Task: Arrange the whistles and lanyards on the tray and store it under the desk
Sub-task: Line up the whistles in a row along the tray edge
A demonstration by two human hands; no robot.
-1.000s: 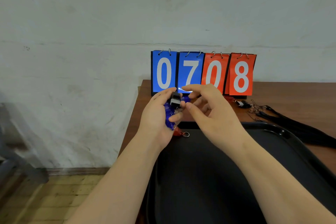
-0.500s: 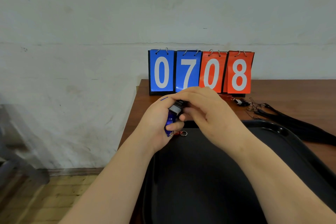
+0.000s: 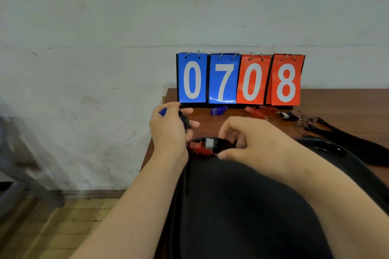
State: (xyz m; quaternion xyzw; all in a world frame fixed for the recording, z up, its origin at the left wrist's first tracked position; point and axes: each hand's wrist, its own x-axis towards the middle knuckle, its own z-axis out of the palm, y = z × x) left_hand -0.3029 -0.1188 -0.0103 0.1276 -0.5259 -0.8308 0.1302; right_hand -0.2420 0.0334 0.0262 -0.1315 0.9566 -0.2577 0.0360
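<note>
Over the far left corner of the black tray (image 3: 336, 150), pinches a black whistle (image 3: 221, 146) with a grey band between the thumb and curled fingers (image 3: 230, 131) of the right hand (image 3: 254, 141). Hides that whistle's right end behind the knuckles. Has a red whistle (image 3: 199, 149) just left of it, at the tray's rim; cannot tell whether touching the black one or merely beside it. Grips a blue whistle (image 3: 163, 112) in the left hand (image 3: 169, 132), fingers curled tight, only a blue tip poking out at the top. Covers something dark at the fingertips too, perhaps another whistle, blurred and mostly buried in the palm. Farther back on the brown worktop (image 3: 347, 99), before a flip scoreboard (image 3: 240, 80) reading 0708, leaves lying well apart from the tray a second blue whistle (image 3: 219, 110), two red whistles (image 3: 259, 111) and a small black whistle (image 3: 288, 115). Off to the right, has black lanyards (image 3: 347, 140) with metal clips (image 3: 303, 121), cut off by the frame edge. Masks much of the tray floor with both forearms (image 3: 147, 206).
</note>
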